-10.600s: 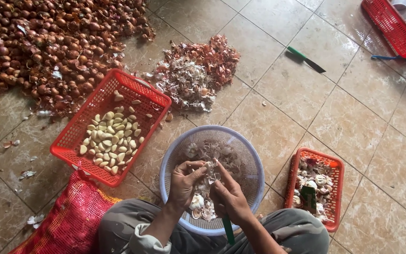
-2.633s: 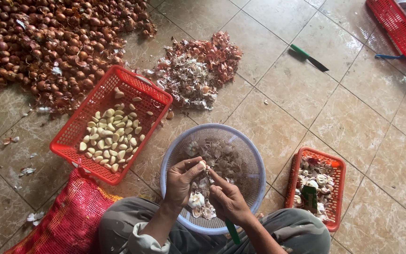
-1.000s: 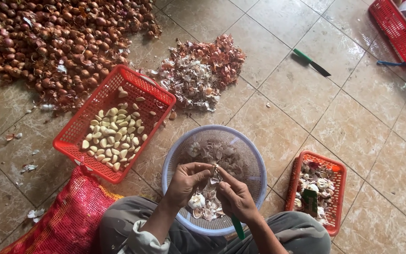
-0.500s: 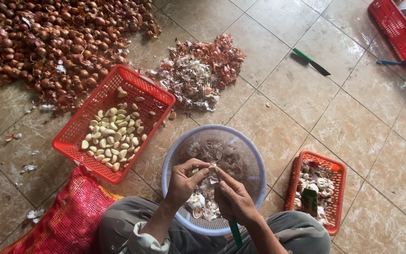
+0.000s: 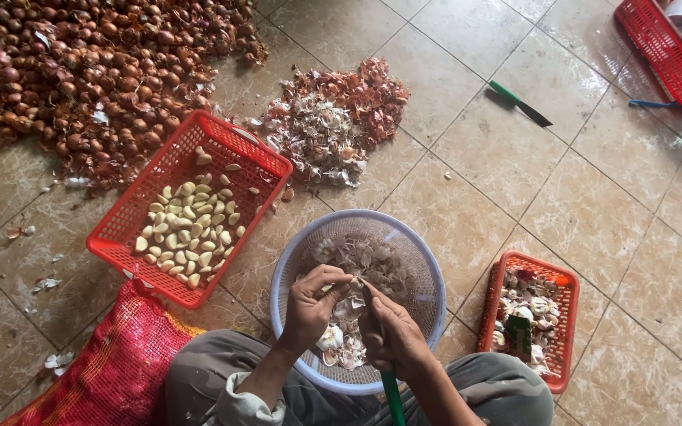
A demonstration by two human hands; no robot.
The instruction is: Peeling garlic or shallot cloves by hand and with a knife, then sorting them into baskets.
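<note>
Glossy, faintly wet-looking ceramic floor tiles (image 5: 593, 213). Rigid red plastic lattice basket (image 5: 132, 229). Pale blue plastic sieve bowl (image 5: 294, 260) with fine mesh. Dry, papery skins (image 5: 333, 118). Coarse red net sack (image 5: 112, 371). Smooth green plastic knife handle (image 5: 393, 401).

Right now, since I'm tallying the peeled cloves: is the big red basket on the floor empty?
No, the big red basket holds a pile of pale peeled cloves spread across its bottom.
</note>
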